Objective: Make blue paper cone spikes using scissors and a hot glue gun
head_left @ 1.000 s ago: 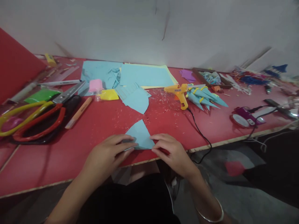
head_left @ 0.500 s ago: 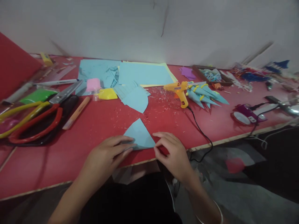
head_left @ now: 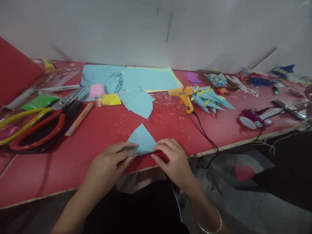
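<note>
A light-blue paper piece [head_left: 142, 138], pointed at its far end, lies near the table's front edge between my hands. My left hand [head_left: 112, 159] pinches its left near corner between thumb and fingers. On the other side my right hand [head_left: 172, 157] has its fingertips closed on the right near corner, the near edge slightly raised. Just beyond it rests a stack of similar blue paper pieces [head_left: 141, 104]. To the right stand a yellow glue gun [head_left: 184, 97] and a bunch of blue paper cones with yellow trim [head_left: 212, 99].
Red-and-yellow-handled scissors [head_left: 48, 113] and an orange stick-like tool [head_left: 79, 119] lie left. Blue sheets [head_left: 151, 78], a pink block [head_left: 97, 90] and a yellow packet [head_left: 110, 99] are at the back. The glue gun's black cord [head_left: 206, 133] runs over the front edge.
My right hand has moved left and its fingers have closed over the paper's right near corner. My left hand keeps its hold. The view has shifted slightly.
</note>
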